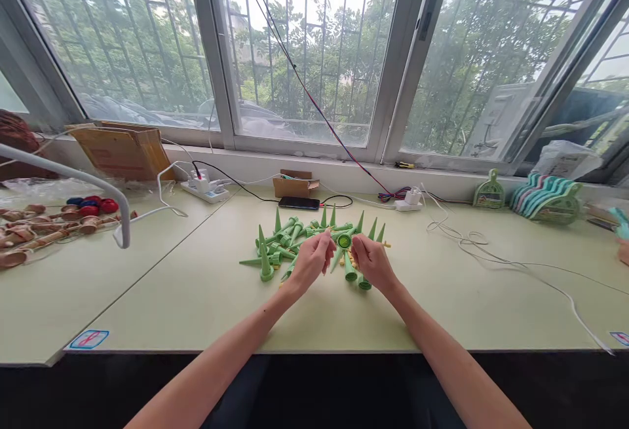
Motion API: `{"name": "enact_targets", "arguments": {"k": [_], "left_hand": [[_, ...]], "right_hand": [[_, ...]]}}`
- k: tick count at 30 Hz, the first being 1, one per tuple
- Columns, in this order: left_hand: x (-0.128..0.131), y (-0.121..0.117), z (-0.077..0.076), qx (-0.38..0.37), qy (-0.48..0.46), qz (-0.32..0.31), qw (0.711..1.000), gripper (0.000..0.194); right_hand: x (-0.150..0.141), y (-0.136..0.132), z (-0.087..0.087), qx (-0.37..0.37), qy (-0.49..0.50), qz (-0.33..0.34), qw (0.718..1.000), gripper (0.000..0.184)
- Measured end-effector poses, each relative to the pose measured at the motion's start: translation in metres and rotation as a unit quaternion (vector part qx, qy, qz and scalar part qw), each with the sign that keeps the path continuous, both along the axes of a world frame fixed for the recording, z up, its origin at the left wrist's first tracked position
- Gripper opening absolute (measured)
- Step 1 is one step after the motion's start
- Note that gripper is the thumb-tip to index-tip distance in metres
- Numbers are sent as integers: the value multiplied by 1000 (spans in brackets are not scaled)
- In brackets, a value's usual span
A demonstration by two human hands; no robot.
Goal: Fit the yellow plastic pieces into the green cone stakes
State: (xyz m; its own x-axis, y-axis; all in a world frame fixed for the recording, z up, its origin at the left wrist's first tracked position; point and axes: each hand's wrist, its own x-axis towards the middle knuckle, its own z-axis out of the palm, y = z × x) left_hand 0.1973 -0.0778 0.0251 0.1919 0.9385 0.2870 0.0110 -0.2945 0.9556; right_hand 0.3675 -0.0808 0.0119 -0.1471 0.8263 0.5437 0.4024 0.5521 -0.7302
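A green hollow plastic spike (344, 241) shows its round open end between my hands, above the pile. My right hand (372, 260) is closed at its right side and appears to grip it. My left hand (314, 255) is pinched just left of the opening; what its fingertips hold is too small to make out. Around both hands lie several green cone-shaped spikes (293, 232), some upright on their caps, others on their sides. One upright spike (266, 265) stands left of my left hand. Small yellow pieces (350, 262) lie partly hidden beneath my hands.
Behind the pile are a phone (299, 203) and a small cardboard box (295, 185). Wooden toys (34, 232) lie far left near a white metal tube (88, 177). White cables (472, 242) cross the right side, with stacked green and pink boards (545, 198) beyond. Another person's hand (623, 249) shows at the right edge.
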Motion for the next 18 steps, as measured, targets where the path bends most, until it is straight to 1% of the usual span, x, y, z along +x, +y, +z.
{"name": "enact_targets", "arguments": {"k": [3, 6, 14, 18], "left_hand": [[-1, -1, 2, -77, -6, -66, 995, 58], [-1, -2, 3, -115, -19, -116, 986, 56], [-3, -6, 7, -111, -14, -143, 983, 50], [-3, -7, 9, -101, -5, -141, 985, 49]], "right_hand": [[0, 0, 0, 15, -14, 11, 1000, 45], [1, 0, 0, 23, -34, 28, 999, 45], [2, 0, -1, -4, -20, 31, 999, 43], [1, 1, -2, -20, -14, 37, 999, 40]]}}
